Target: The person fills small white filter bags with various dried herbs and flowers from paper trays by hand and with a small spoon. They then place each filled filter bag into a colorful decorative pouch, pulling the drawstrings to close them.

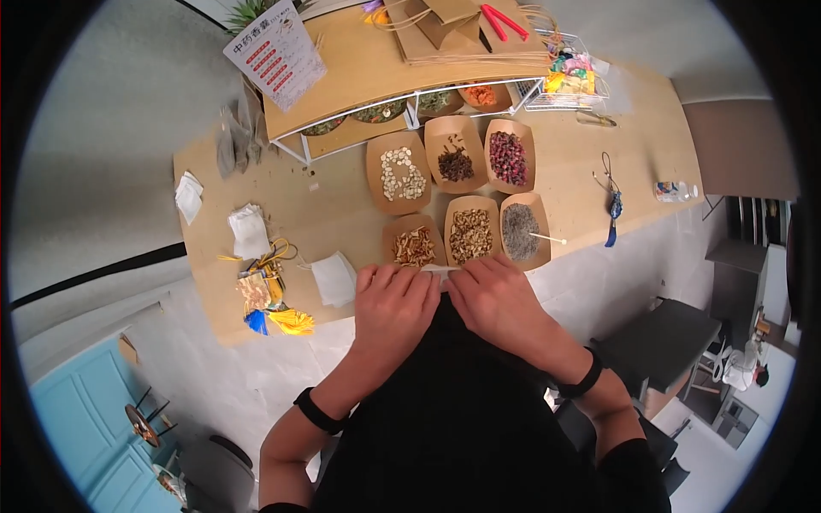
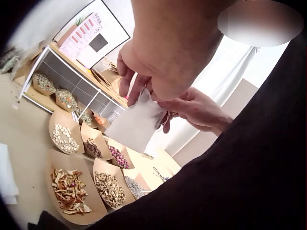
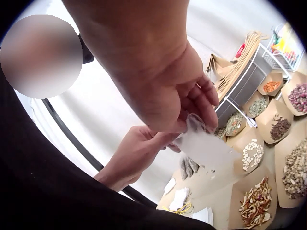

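A small white pouch (image 2: 135,122) is pinched at its top corners between both hands, held up over the front edge of the table. The left hand (image 1: 398,312) grips one side with curled fingers, and the right hand (image 1: 500,308) grips the other. In the right wrist view the pouch (image 3: 206,151) hangs flat, with a thin loop of string by the fingers. Just beyond the hands stand paper trays of orange-brown dried strips (image 1: 414,247), chopped brown pieces (image 1: 471,236) and grey-purple grains (image 1: 520,231), the last with a thin stick in it.
Behind are trays of pale slices (image 1: 403,175), dark cloves (image 1: 456,164) and dried rosebuds (image 1: 508,158), then a raised shelf (image 1: 355,64) with paper bags. White pouches (image 1: 333,280) and tasselled sachets (image 1: 265,291) lie left; a blue tassel (image 1: 614,205) and bottle (image 1: 676,191) lie right.
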Motion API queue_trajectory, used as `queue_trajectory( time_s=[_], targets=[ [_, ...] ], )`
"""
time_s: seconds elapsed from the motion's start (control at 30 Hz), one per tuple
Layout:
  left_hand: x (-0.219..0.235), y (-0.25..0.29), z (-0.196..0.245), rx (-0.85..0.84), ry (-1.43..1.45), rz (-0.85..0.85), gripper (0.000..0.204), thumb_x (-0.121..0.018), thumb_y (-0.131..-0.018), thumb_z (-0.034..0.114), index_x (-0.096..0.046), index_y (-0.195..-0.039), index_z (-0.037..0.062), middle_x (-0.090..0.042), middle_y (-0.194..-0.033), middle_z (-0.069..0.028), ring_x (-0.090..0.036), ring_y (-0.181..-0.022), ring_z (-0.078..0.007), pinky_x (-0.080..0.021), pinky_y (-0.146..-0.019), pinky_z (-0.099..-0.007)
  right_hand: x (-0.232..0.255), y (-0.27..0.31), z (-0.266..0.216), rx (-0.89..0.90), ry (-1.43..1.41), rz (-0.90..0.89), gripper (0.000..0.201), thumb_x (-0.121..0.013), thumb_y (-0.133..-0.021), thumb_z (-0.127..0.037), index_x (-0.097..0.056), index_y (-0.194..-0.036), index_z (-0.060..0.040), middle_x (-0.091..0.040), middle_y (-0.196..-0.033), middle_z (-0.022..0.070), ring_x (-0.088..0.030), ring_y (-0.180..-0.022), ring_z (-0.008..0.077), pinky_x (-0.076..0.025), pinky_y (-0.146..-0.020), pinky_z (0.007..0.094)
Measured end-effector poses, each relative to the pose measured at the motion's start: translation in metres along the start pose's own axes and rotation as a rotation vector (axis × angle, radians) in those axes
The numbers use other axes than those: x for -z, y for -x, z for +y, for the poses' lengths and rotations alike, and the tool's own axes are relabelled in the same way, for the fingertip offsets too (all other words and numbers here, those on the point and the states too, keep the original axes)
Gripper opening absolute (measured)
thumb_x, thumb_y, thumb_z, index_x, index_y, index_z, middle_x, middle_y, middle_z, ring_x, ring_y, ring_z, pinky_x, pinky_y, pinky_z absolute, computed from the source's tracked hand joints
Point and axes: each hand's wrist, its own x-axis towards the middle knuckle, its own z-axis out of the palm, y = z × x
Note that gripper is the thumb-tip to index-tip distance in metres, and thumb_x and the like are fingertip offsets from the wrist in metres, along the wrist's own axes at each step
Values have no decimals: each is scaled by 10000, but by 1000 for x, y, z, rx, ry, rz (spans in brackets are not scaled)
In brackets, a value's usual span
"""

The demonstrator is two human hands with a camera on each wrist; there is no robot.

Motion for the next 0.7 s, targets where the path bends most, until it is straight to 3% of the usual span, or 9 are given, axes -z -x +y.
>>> queue_trajectory(
  time_s=[0.07,0.17,0.3,0.4,0.53,0.6,0.7],
  targets=[
    [-12,-11,8,74,-7,127,93,-716,-773,86,-644,-822,53,-603,-853,-53,-562,-812,-236,-404,-746,-376,-5,-8,9,-14,10,10,98,-679,-800,-97,-616,-761,-32,-566,-706,83,-589,-676,264,-463,-650,379],
    [-27,-29,14,232,-73,95,107,-724,-762,78,-649,-833,53,-564,-871,-71,-540,-794,-256,-413,-731,-383,-8,-17,29,-13,-2,39,114,-682,-792,-95,-607,-728,-38,-564,-699,80,-586,-654,262,-462,-626,380],
    [-52,-51,11,287,-73,96,108,-697,-764,89,-633,-840,47,-518,-848,-84,-522,-787,-253,-414,-683,-377,-12,-27,59,1,-41,94,134,-683,-791,-99,-601,-698,-47,-561,-694,69,-581,-657,257,-464,-632,380],
    [-66,-67,10,327,-83,101,88,-677,-776,70,-634,-849,45,-514,-835,-88,-527,-783,-264,-431,-674,-393,-19,-31,84,34,-42,22,101,-665,-802,-98,-623,-738,-31,-566,-712,67,-585,-689,251,-468,-657,376],
    [-80,-82,10,390,-78,39,99,-653,-777,40,-600,-860,35,-521,-839,-107,-542,-788,-288,-458,-693,-405,-22,-38,103,57,-76,-38,98,-651,-806,-98,-649,-834,-4,-571,-751,78,-588,-735,248,-467,-689,367],
    [-85,-88,8,391,-76,3,122,-648,-766,27,-587,-871,31,-524,-841,-113,-547,-789,-295,-465,-696,-407,-23,-41,108,47,-71,-76,194,-640,-799,-102,-647,-952,17,-575,-809,93,-589,-790,251,-462,-722,367],
    [-88,-98,7,398,-58,-129,222,-641,-780,-16,-603,-998,7,-573,-888,-146,-584,-845,-340,-491,-732,-433,-26,-44,120,55,-40,-81,140,-600,-763,-92,-628,-869,-6,-589,-829,106,-605,-805,258,-466,-735,373]
  ],
)
